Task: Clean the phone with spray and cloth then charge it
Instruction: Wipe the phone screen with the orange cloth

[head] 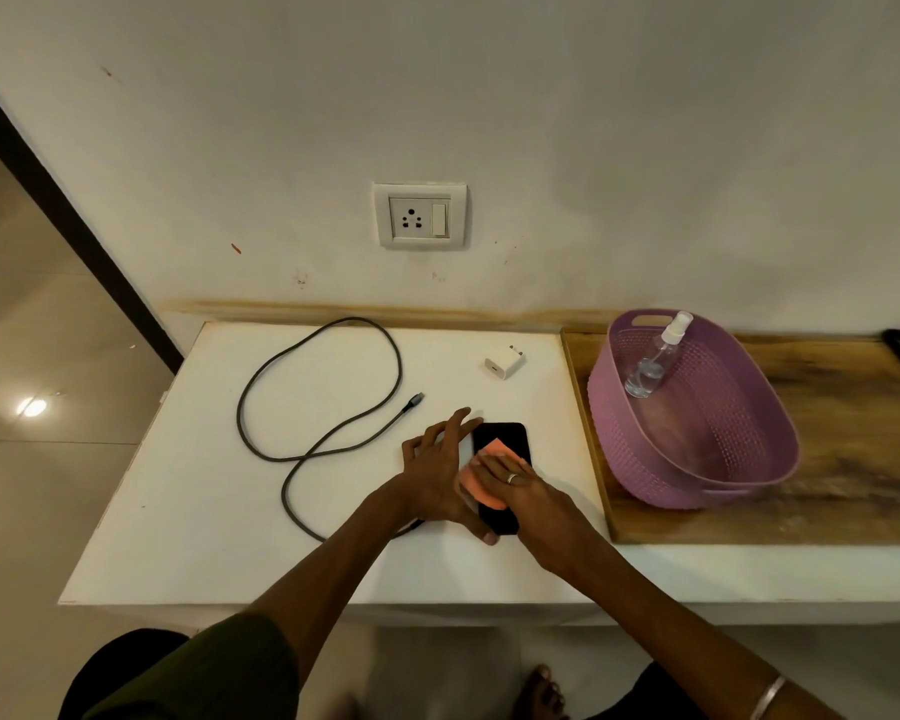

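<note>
White table (178, 511) against a wall: your left hand (437, 459), fingers spread, steadies the phone (505, 439) near the right edge; your right hand (520, 485), fingers flat, presses the cloth (489, 449). Wipe firmly, edge to edge.

Both forearms reach forward from the bottom of the view and converge near the middle. The left hand (435, 467) lies flat, palm down, fingers spread and pointing forward, thumb stretched toward the near side. The right hand (523, 488) lies just beside it, also palm down, fingers extended together and angled toward the left hand; a ring sits on one finger and a bangle circles the forearm.
</note>
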A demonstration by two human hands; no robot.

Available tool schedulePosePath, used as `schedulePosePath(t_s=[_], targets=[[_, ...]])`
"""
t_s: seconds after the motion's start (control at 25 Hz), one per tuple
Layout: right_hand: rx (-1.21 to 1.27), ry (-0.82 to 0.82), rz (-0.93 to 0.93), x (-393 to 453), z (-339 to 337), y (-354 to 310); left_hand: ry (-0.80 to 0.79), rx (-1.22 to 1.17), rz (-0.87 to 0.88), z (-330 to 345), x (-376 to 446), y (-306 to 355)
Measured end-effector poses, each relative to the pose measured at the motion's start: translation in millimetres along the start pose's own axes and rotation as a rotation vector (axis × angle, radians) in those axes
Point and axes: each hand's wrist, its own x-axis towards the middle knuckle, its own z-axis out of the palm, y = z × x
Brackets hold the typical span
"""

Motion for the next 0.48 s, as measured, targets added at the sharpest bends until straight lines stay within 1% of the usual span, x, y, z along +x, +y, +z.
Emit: schedulePosePath(t_s=[0.04,0.16,0.2,0.24,0.28,0.32,0.36,0.4,0.48], targets=[[-0.028,-0.015,0.054,2,-2,7,0.001,-0.007,-0.001,-1,1,-2],[-0.199,-0.199,0.294,11,-7,19,0.036,0.019,-0.033,2,0,0],[-0.190,-0.209,0.351,12,-5,20,0.039,0.027,-0.031,2,0,0],[-0.157,-0.178,0.383,10,-2,18,0.042,0.024,-0.032,2,0,0],[-0.130,-0.120,0.381,10,2,16,0.047,0.016,-0.036,2,0,-2],[-0.140,-0.097,0.364,9,7,13,0.044,0.009,-0.034,1,0,-2],[-0.188,-0.117,0.354,11,12,10,0.041,0.004,-0.031,1,1,-2],[-0.247,-0.175,0.345,14,17,8,0.036,-0.001,-0.028,1,0,-2],[-0.281,-0.270,0.259,18,28,7,0.030,-0.004,-0.023,1,1,-3]])
